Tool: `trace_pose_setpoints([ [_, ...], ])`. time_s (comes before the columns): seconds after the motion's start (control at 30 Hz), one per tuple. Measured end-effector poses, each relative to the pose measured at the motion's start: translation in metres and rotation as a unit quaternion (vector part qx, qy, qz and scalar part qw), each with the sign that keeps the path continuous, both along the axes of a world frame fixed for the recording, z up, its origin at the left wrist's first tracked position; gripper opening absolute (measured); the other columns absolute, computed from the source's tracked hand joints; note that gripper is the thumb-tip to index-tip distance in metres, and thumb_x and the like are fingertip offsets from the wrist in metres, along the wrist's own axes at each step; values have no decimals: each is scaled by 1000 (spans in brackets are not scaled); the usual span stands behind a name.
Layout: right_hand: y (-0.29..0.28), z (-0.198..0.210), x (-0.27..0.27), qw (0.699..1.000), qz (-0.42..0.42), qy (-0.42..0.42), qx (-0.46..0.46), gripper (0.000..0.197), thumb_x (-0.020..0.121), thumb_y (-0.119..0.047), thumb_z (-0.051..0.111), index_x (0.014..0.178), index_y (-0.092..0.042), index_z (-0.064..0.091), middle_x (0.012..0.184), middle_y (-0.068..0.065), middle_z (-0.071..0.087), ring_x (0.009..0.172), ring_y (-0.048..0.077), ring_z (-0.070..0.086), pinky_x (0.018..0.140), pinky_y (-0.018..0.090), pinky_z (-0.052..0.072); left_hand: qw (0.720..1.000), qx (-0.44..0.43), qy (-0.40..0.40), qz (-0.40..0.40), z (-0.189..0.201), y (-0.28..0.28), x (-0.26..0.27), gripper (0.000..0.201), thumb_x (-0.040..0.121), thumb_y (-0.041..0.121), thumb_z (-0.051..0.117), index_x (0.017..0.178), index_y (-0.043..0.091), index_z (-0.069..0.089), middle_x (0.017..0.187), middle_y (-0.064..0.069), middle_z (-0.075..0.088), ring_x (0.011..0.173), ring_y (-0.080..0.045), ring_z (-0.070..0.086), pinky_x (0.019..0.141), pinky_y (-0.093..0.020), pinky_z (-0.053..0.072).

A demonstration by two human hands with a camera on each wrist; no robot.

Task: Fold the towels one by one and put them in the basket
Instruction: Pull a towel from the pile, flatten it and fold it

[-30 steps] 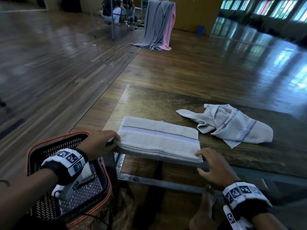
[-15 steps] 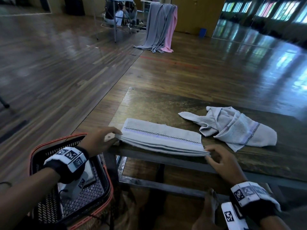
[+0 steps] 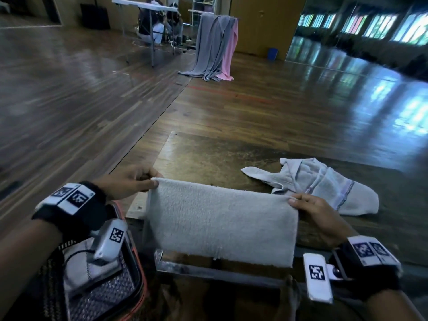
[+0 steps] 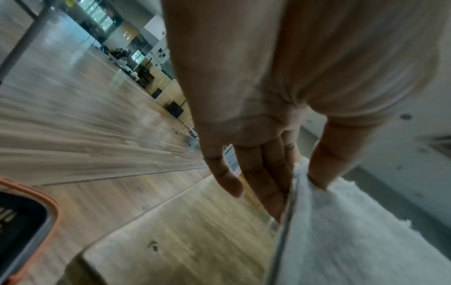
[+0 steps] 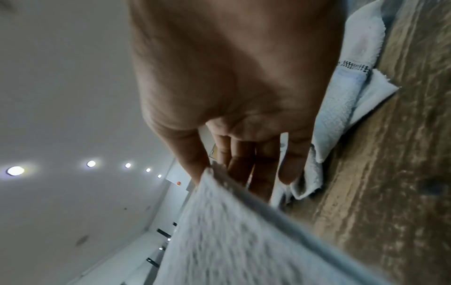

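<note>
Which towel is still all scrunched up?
The crumpled towel lying on the table, past the right hand. The other towel is flat and neat, held up by both hands, the left hand at its other corner.

the folded towel [image 3: 220,224] hangs upright over the near edge of the table [image 3: 208,156], between the left hand [image 3: 129,184] and the right hand [image 3: 317,216]. a crumpled towel [image 3: 324,184] lies on the table behind the right hand. the basket [image 3: 136,262] stands left of the table, below the left wrist, with a towel in it.
</note>
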State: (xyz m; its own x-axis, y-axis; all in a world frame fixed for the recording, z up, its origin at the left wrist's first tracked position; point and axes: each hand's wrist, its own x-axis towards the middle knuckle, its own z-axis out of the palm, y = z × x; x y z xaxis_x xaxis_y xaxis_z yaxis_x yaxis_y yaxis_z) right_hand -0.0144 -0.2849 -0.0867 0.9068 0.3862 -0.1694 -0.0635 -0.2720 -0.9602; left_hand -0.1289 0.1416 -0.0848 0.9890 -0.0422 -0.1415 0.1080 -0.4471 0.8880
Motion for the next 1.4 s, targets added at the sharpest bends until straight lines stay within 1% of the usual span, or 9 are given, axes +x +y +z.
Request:
trace_pose_setpoints([
  [0.13, 11, -12, 20, 991, -1, -27, -134, 12, 90, -19, 57, 92, -14, 68, 96, 8, 68, 79, 10, 63, 69, 19, 46, 996, 65, 2, 53, -14, -9, 27, 11, 93, 4, 49, 99, 6, 57, 102, -16, 61, 97, -26, 57, 88, -38, 47],
  [0.27, 39, -28, 20, 924, -173, -184, -289, 25, 91, -13, 47, 113, -11, 58, 118, 16, 60, 103, 27, 55, 87, 37, 44, 953, 135, -144, 228, -15, -39, 40, 25, 90, 8, 51, 115, 7, 51, 117, -7, 60, 98, -14, 55, 82, -22, 40],
  [0.4, 79, -47, -1, 856, -58, -337, -387, 35, 89, -19, 46, 124, -19, 52, 130, 5, 53, 121, 24, 46, 100, 42, 37, 935, 315, -129, 99, -26, -92, 38, 38, 91, 26, 47, 128, 20, 43, 130, -3, 56, 112, -23, 55, 96, -33, 42],
  [0.63, 104, -73, -19, 784, 144, -337, -501, 51, 96, -47, 30, 143, -30, 28, 155, 2, 21, 141, 21, 22, 110, 42, 23, 856, 509, -41, -79, -68, -132, 43, 68, 85, 69, 25, 140, 29, 24, 149, -9, 30, 136, -31, 29, 104, -49, 32],
  [0.8, 75, -68, -7, 796, 104, -253, -540, 55, 94, -54, 26, 145, -34, 21, 158, 3, 15, 144, 21, 14, 114, 43, 17, 829, 552, -30, -82, -76, -113, 63, 78, 81, 75, 22, 145, 32, 11, 157, -4, 13, 143, -29, 14, 111, -57, 14],
  [0.97, 54, -58, -7, 796, 89, -283, -527, 39, 98, -32, 32, 136, -34, 41, 134, 3, 46, 126, 25, 38, 100, 41, 33, 786, 605, -124, 35, -70, -113, 73, 66, 92, 43, 44, 146, 16, 18, 151, -9, 29, 140, -26, 27, 113, -58, -3],
  [1.13, 46, -47, -4, 807, 95, -283, -510, 38, 95, -23, 37, 129, -36, 48, 119, 4, 54, 117, 24, 47, 92, 40, 36, 848, 475, -219, -86, -65, -142, 50, 29, 89, 33, 48, 115, 22, 55, 121, -2, 56, 111, -23, 51, 99, -39, 33],
  [1.23, 42, -49, 1, 818, 86, -240, -515, 41, 93, -28, 42, 135, -29, 42, 132, 7, 49, 122, 27, 47, 97, 42, 37, 808, 442, -297, -249, -68, -166, 20, 31, 88, 40, 48, 109, 21, 61, 109, -3, 64, 96, -24, 61, 80, -32, 49],
  [1.4, 41, -56, 4, 816, 68, -226, -527, 37, 91, -37, 46, 120, -17, 56, 128, 8, 49, 119, 27, 47, 93, 41, 40, 802, 468, -293, -229, -79, -177, 5, 45, 81, 53, 42, 113, 26, 59, 115, 2, 63, 100, -20, 61, 79, -30, 51],
])
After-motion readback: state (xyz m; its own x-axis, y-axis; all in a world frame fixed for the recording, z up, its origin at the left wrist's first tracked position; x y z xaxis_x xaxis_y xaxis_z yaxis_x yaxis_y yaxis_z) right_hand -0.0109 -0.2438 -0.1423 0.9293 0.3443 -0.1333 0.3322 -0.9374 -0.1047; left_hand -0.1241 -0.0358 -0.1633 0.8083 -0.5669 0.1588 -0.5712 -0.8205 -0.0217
